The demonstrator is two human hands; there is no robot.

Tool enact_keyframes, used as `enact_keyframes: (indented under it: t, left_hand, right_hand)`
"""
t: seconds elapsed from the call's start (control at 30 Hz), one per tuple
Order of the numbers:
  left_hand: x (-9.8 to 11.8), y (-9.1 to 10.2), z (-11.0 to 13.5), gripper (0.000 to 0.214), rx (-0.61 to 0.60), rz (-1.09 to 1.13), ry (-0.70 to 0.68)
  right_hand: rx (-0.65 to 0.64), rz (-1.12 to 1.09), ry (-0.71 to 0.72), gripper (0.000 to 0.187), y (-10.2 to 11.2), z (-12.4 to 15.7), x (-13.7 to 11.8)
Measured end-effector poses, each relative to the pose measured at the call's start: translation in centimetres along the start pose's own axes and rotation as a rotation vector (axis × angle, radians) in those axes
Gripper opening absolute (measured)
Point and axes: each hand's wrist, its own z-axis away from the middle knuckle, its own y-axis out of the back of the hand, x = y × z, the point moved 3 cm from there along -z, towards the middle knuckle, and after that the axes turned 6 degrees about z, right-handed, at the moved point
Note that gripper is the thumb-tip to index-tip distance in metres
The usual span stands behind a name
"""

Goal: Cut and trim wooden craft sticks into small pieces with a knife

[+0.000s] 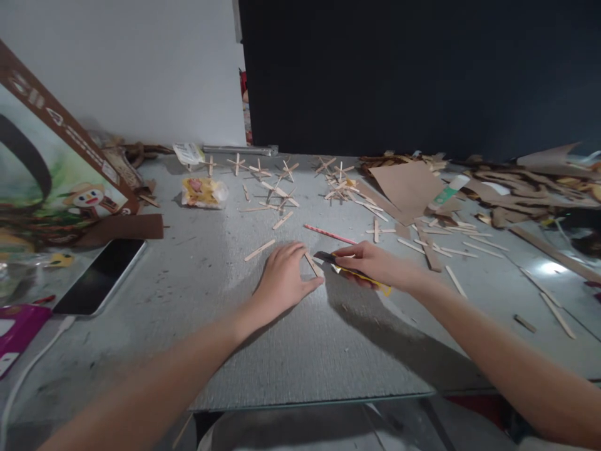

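Note:
Between the fingers and thumb of my left hand (284, 272) is a short wooden craft stick (313, 264), held down on the grey tabletop (244, 357). My right hand (375, 263) grips a yellow and black utility knife (361, 274); its dark blade points left, close beside the stick. I cannot tell whether the blade touches the wood. A red patterned pencil (331, 234) lies just beyond my right hand. To the left of my left hand rests another loose craft stick (260, 250), and a shorter stick piece (283, 220) lies farther back.
Several star-shaped stick pieces (287, 169) stand toward the back. Loose sticks, brown cardboard (406, 188) and a glue stick (449, 192) spread over the right. A phone (101, 275), a yellow packet (203, 192) and a printed bag (61, 144) are on the left.

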Motion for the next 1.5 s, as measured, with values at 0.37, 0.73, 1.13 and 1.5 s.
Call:
enact_keyframes:
  t: [0.37, 0.73, 1.13, 1.5]
  left_hand:
    - [-0.4, -0.2, -0.1, 0.060, 0.060, 0.033, 0.076]
    - [-0.3, -0.2, -0.1, 0.062, 0.095, 0.075, 0.089]
    - [0.0, -0.6, -0.2, 0.064, 0.108, 0.042, 0.116]
    - [0.1, -0.3, -0.3, 0.060, 0.100, 0.039, 0.115]
  right_hand:
    - [0.291, 0.352, 0.308, 0.024, -2.3, -3.2, -0.1]
    - [0.324, 0.370, 0.294, 0.023, -3.3, -3.9, 0.2]
    - [0.316, 0.550, 0.262, 0.025, -3.5, -3.7, -0.5]
    - [0.344, 0.502, 0.256, 0.026, -3.5, -3.7, -0.4]
